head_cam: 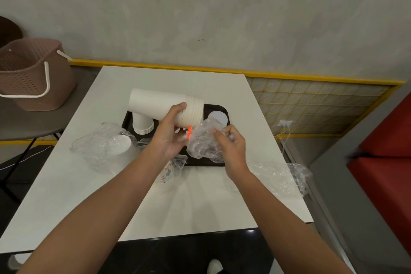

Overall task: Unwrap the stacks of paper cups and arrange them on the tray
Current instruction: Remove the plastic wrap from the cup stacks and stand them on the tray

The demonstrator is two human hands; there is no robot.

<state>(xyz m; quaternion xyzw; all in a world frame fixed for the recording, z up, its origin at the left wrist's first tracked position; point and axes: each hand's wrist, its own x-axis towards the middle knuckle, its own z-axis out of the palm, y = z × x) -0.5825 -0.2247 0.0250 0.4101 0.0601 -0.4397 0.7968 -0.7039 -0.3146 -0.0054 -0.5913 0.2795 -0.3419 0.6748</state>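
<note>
1. Desk [200, 202]: white and square-cornered. I view it from above, with both forearms reaching in from the near edge.
2. Tray [219, 109]: black, lying at the middle of the desk, nearer the far edge than the near one.
3. Left hand [171, 133]: I see its fingers [181, 105] curled round a stack of paper cups [160, 104], thumb close to the rims. The stack lies sideways in the air above the tray's left half, with its base toward the left edge of the desk and its rims toward the right edge.
4. Right hand [231, 147]: its fingers [222, 132] pinch a crumpled clear wrap [200, 142] that hangs at the rim end of the held stack, over the tray. An orange tie [189, 132] shows on the wrap just beside the left hand.
5. Second stack [143, 123]: shorter, white, standing rims down on the tray's left part and partly behind the held stack.
6. White cup [218, 118]: at the tray's far right corner. I cannot tell whether it is one cup or several.
7. Wrapped stack [106, 147]: on the desk left of the tray, enclosed in clear plastic.
8. Printed cups [170, 170]: in plastic at the tray's near edge, partly hidden by the left wrist.
9. Loose wrap [278, 176]: lying at the right edge of the desk.
10. Basket [33, 73]: pinkish-brown with white rope handles, on a separate grey surface beyond the far left corner.
</note>
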